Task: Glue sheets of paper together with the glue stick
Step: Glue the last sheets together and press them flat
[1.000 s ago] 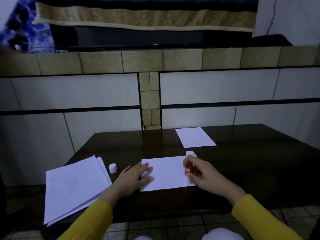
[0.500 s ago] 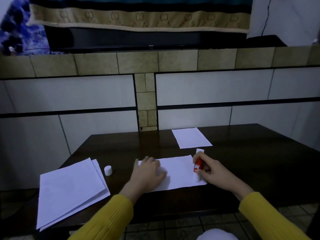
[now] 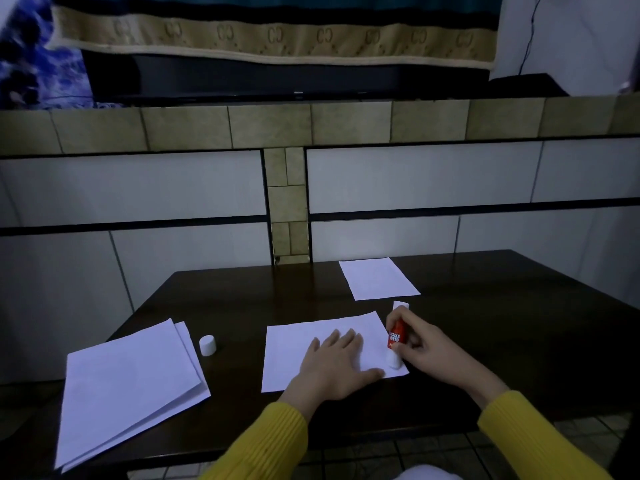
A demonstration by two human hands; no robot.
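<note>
Background: behind the tabletop I see a wall of pale tiles with dark lines and a band of beige tiles [image 3: 270, 124] above; a patterned cloth [image 3: 277, 36] hangs along the top of the frame.
Tabletop: dark wood tabletop [image 3: 519, 323], filling the lower middle of the frame.
Working sheet: one white sheet [image 3: 294, 344] lies flat at lower centre, its long side running left to right.
Left hand: my left hand [image 3: 332, 365] lies palm down on the working sheet, fingers [image 3: 341, 339] straight and a little spread, pressing the paper.
Right hand: my right hand [image 3: 420, 344] is at the right edge of the working sheet, its fingers curled round the glue stick.
Glue stick: the red glue stick [image 3: 396, 337] is tilted, its white lower end touching the sheet near the lower right corner; the other white end shows above the hand.
Cap: a small white cap [image 3: 207, 345] stands upright on the tabletop, between the paper stack and the working sheet.
Paper stack: a stack of white sheets [image 3: 128, 386] lies at lower left, the sheets a little shifted from each other.
Far sheet: one more white sheet [image 3: 377, 278] lies alone at the far edge, right of centre.
Sleeves: yellow knitted sleeves [image 3: 533, 438] cover both forearms at the bottom of the frame.
</note>
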